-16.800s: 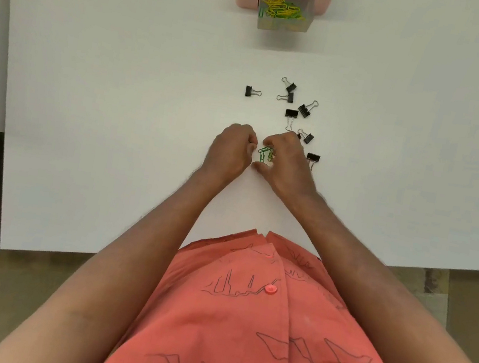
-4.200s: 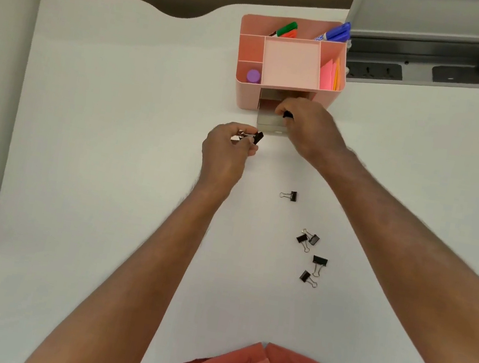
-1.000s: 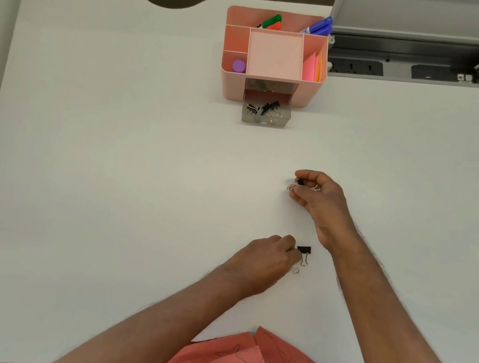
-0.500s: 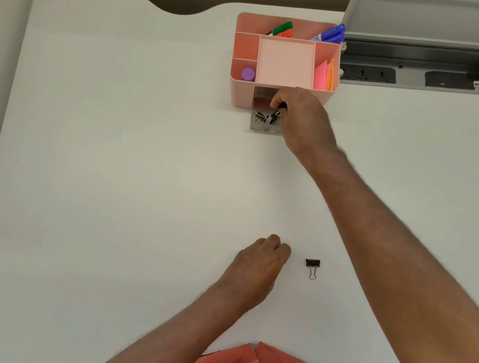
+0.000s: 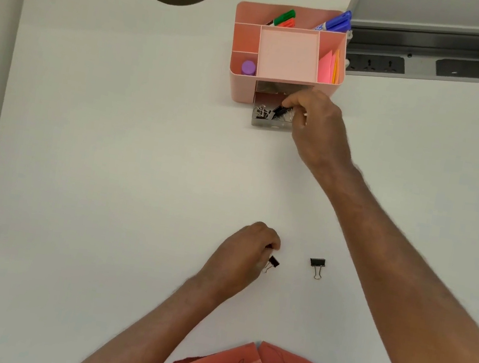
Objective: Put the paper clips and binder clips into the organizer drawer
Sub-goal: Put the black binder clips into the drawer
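Observation:
The pink organizer (image 5: 242, 87) stands at the back of the white table, its clear drawer (image 5: 269, 124) pulled out toward me. Several black binder clips (image 5: 262, 112) lie inside the drawer. My right hand (image 5: 319, 128) reaches over the drawer's right side, fingertips pinched on a black binder clip (image 5: 279, 110) just above the others. Nearer to me, my left hand (image 5: 243, 255) is closed on another black binder clip (image 5: 273, 263) at its fingertips. One loose binder clip (image 5: 316, 265) lies on the table right of that hand. No paper clips are visible.
The organizer's top compartments hold markers (image 5: 284, 19), a purple cap (image 5: 248, 67) and coloured sticky notes (image 5: 328, 66). An open grey socket tray (image 5: 438, 68) sits at the back right. The table's (image 5: 109, 160) near edge is by my chest.
My right hand carried clips from mid-table to the drawer and now sits lower over it. My left hand has lifted a clip, which now shows at its fingertips.

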Demonstrator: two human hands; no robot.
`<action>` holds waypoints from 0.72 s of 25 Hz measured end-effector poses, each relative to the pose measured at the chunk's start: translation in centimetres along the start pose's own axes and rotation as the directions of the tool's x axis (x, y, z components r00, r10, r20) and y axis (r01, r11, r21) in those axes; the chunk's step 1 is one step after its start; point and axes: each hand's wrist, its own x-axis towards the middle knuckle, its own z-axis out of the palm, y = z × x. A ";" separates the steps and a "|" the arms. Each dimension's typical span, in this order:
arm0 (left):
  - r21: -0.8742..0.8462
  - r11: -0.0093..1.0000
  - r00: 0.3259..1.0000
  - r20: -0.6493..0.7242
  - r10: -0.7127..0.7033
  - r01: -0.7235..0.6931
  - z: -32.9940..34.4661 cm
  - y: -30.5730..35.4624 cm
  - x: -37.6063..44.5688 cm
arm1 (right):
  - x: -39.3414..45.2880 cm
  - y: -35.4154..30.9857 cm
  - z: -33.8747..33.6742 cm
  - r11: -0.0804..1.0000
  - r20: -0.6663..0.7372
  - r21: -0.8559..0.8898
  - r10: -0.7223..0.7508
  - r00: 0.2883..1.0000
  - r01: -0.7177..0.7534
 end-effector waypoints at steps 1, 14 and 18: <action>-0.068 0.997 0.997 -0.068 -0.035 0.030 -0.8 0.1 0.3 | -1.3 0.2 -0.4 0.999 -0.038 0.039 0.025 0.999 -0.024; 0.265 0.939 0.892 -0.445 -0.082 0.218 -12.2 2.0 17.2 | -22.0 2.4 -1.2 0.839 0.230 -0.378 0.495 0.838 -0.392; 0.307 0.921 0.913 -0.393 -0.108 0.241 -11.6 1.3 18.1 | -21.9 2.3 0.1 0.878 0.208 -0.326 0.428 0.880 -0.350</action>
